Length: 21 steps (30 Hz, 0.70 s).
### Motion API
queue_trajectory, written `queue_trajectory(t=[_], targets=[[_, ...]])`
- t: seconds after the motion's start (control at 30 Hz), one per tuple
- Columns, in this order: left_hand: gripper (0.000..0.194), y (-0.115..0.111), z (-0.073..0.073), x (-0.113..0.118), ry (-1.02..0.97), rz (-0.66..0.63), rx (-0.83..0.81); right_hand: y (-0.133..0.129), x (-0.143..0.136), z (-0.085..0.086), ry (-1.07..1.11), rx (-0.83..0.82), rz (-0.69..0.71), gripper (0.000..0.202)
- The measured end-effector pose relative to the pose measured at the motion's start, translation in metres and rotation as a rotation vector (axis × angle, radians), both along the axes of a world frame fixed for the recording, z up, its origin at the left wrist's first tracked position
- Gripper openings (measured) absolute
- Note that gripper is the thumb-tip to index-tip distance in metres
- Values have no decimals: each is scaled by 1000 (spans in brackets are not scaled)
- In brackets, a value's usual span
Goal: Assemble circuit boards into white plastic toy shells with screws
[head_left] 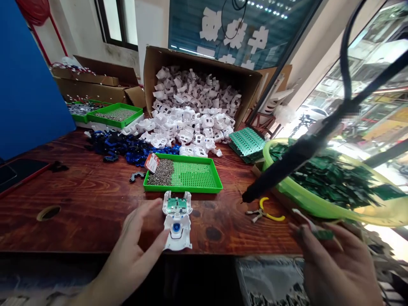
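Note:
Near the table's front edge lies a white plastic shell part with a blue round button in it. Just behind it is a second white shell part, which holds a green circuit board. My left hand is beside them on the left, thumb and fingers apart; the thumb tip overlaps the front shell's edge, and I cannot tell whether it touches. At the right, my right hand pinches a small green circuit board with a white wire or connector at its end.
A green tray of small screws stands behind the shells. Yellow-handled pliers lie to the right, under a dark hanging tool. A yellow-green basin holds green boards. White shells spill from a cardboard box.

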State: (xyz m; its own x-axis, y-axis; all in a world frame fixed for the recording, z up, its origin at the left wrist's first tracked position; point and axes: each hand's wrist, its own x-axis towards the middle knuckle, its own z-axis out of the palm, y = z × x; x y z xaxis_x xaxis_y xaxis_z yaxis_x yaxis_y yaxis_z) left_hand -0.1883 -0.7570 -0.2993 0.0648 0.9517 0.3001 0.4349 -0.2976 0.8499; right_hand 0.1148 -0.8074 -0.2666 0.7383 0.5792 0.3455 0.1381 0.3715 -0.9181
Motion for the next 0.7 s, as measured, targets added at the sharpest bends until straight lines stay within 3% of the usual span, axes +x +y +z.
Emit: queue_trajectory(t=[0.03,0.07,0.17,0.23,0.3,0.43,0.6,0.7], targets=[[44,-9,6,1,70,-49,107,-11,-18,-6,5,-1,3,40],[42,-18,12,2,124,-140,190,-19,-36,-11,12,-35,93,38],[41,-38,27,7,179,-418,249,-27,-89,-24,127,-151,606,31],[41,-46,30,8,178,-452,235,-24,-115,-28,241,-152,900,29],[37,-50,28,7,171,-372,228,-20,-132,-29,365,-171,1053,30],[34,-55,21,0,136,-264,201,-22,-146,-28,489,-247,1064,26],[37,-56,17,-8,66,-330,171,-30,-149,-28,442,-250,1058,14],[37,-56,16,-10,84,-371,174,-32,-148,-29,407,-210,1035,21]])
